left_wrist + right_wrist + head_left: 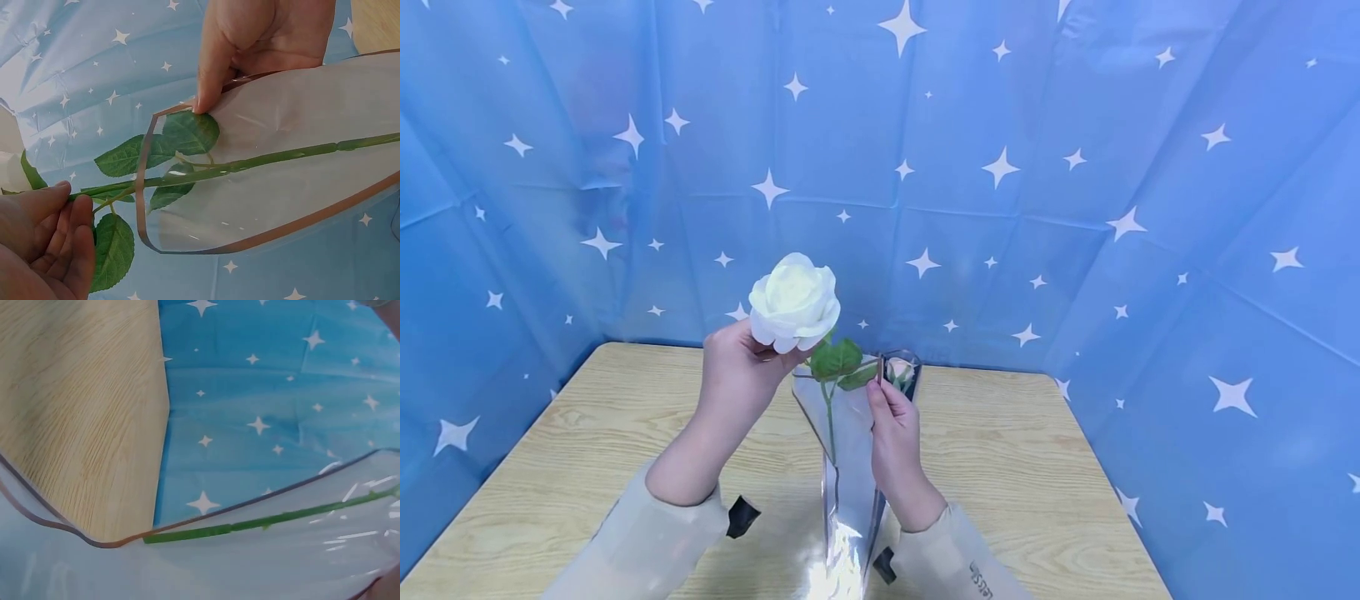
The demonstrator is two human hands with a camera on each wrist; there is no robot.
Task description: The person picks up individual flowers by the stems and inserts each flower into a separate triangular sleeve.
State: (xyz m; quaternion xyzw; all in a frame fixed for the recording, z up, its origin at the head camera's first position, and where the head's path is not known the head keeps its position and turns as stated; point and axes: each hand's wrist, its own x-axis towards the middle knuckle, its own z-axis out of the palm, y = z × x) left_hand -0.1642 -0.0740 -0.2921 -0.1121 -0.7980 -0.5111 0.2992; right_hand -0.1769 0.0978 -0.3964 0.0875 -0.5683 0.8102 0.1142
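Note:
A white artificial rose (794, 302) is held up by my left hand (737, 367), which pinches its green stem (287, 155) near the bloom. Lower down, the stem and some leaves (190, 132) lie within a clear flower sleeve (281, 209) with a brown border. Another leaf (114, 253) hangs outside the sleeve's mouth. My right hand (897, 437) pinches the sleeve's upper rim between thumb and fingers. In the right wrist view the stem's cut end (153, 538) shows at the sleeve, while only a bit of the right hand (389, 587) appears.
Beside the right hand, a pale pink rose (900, 370) sits in dark-edged wrapping. Beneath everything is a wood-grain table (1000, 483). A blue curtain (865, 133) with white stars hangs behind and around it. Small black pieces (742, 517) stick out by the cuffs.

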